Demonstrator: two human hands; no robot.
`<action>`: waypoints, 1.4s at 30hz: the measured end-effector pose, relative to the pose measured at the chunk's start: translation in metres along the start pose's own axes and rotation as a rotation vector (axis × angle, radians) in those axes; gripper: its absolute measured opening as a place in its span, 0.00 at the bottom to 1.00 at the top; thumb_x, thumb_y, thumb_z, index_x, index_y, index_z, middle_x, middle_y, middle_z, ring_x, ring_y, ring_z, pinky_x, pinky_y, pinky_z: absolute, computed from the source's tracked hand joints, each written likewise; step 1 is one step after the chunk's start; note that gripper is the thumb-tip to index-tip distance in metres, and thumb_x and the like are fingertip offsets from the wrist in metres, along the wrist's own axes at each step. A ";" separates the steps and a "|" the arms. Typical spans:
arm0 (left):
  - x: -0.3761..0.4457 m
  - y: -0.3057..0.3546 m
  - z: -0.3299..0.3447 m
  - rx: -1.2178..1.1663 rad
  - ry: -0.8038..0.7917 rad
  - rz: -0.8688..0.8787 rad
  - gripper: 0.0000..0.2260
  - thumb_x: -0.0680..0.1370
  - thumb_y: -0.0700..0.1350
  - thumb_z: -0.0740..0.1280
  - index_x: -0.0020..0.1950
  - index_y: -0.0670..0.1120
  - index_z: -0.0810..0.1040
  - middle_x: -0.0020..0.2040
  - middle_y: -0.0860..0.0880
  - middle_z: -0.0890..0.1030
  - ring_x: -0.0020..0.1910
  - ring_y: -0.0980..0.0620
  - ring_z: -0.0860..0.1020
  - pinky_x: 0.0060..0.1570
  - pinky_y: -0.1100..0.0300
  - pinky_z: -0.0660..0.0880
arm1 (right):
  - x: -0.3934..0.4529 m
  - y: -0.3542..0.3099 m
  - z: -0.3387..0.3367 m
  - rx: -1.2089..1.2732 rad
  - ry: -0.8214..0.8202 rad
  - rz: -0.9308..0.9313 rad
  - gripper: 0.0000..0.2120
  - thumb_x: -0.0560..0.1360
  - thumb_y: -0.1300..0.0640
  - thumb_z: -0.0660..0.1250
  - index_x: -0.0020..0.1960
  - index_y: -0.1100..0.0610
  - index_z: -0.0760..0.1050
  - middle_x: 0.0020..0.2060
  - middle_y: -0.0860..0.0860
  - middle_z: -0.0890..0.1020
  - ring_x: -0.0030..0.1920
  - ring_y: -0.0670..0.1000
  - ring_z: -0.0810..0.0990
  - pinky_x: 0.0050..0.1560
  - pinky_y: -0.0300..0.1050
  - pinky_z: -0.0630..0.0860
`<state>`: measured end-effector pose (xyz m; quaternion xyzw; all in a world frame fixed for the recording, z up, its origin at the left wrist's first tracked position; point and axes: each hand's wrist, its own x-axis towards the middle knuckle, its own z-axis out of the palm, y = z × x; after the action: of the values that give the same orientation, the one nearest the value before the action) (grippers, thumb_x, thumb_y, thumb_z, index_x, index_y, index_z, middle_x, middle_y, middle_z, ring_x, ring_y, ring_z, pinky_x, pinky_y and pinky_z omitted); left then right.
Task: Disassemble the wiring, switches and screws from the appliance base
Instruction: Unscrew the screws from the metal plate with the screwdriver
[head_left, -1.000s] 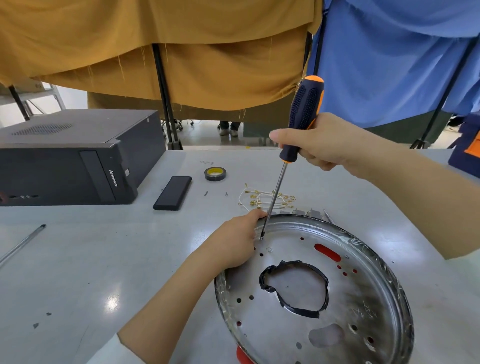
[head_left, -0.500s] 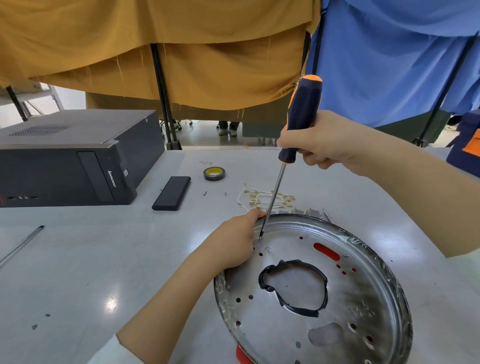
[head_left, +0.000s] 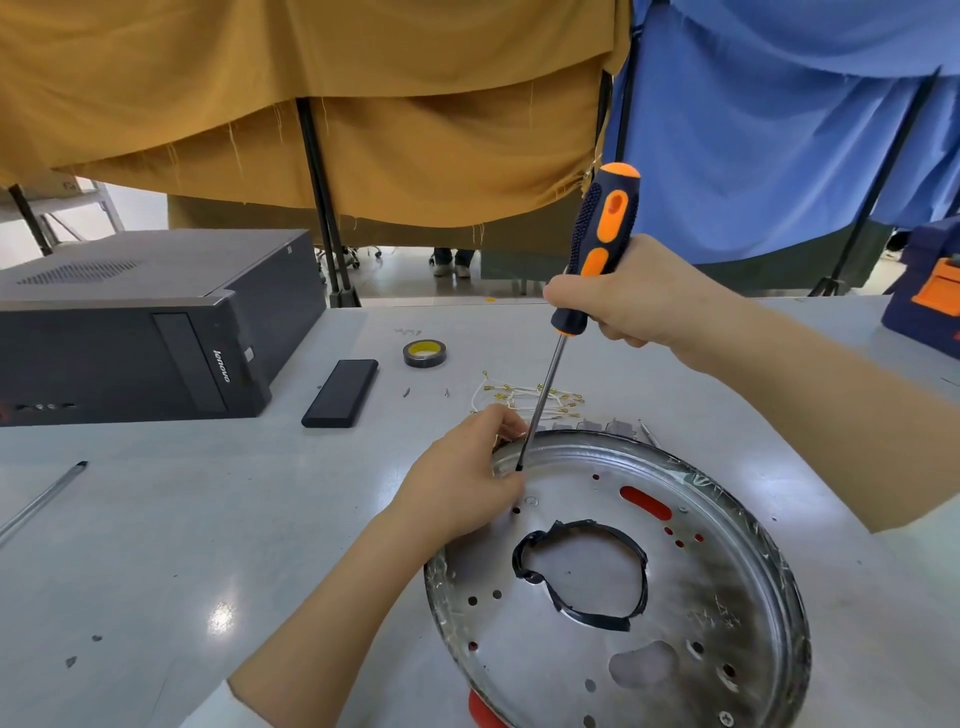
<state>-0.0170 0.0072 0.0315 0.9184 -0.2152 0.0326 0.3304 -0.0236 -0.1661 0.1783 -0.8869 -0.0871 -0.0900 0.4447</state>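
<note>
The round metal appliance base (head_left: 727, 613) lies on the grey table, tilted, with a black-taped centre hole and several small holes. My left hand (head_left: 462, 483) grips its far-left rim, fingers curled over the edge. My right hand (head_left: 634, 296) holds a black and orange screwdriver (head_left: 597, 244) almost upright. Its tip rests on the base just inside the rim, right beside my left fingers. A bundle of white wires with brass terminals (head_left: 524, 397) lies on the table behind the base, next to small metal parts (head_left: 597, 427).
A black computer case (head_left: 145, 317) stands at the left, with a flat black box (head_left: 340, 392) and a tape roll (head_left: 425, 353) near it. Loose screws (head_left: 408, 392) and a metal rod (head_left: 41, 501) lie on the table. A blue and orange case (head_left: 930, 291) sits at the far right.
The screwdriver handle has turned in my right hand, so its orange inlays now face me. The tip stays at the same spot and my left hand keeps its hold on the rim.
</note>
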 end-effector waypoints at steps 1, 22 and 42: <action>0.000 0.000 0.000 0.002 0.014 -0.007 0.18 0.71 0.50 0.70 0.58 0.59 0.70 0.59 0.61 0.74 0.53 0.60 0.73 0.50 0.63 0.70 | -0.001 0.000 0.000 -0.009 -0.009 0.000 0.11 0.71 0.55 0.67 0.35 0.53 0.67 0.18 0.43 0.64 0.20 0.44 0.60 0.21 0.36 0.60; 0.004 0.000 0.001 0.107 -0.032 -0.056 0.06 0.74 0.51 0.69 0.41 0.60 0.73 0.42 0.57 0.77 0.44 0.54 0.74 0.43 0.62 0.69 | -0.008 -0.002 0.001 0.058 -0.146 0.048 0.09 0.72 0.60 0.66 0.38 0.55 0.66 0.31 0.52 0.65 0.24 0.46 0.59 0.23 0.37 0.56; 0.004 0.005 -0.001 0.244 0.005 0.094 0.06 0.79 0.44 0.62 0.43 0.52 0.70 0.61 0.61 0.72 0.54 0.56 0.73 0.43 0.62 0.68 | -0.022 0.007 0.002 -0.032 0.126 -0.101 0.18 0.75 0.48 0.66 0.33 0.59 0.72 0.16 0.42 0.69 0.19 0.42 0.67 0.20 0.28 0.62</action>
<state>-0.0154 0.0029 0.0360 0.9406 -0.2516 0.0760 0.2149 -0.0434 -0.1700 0.1660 -0.8808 -0.1021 -0.1695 0.4302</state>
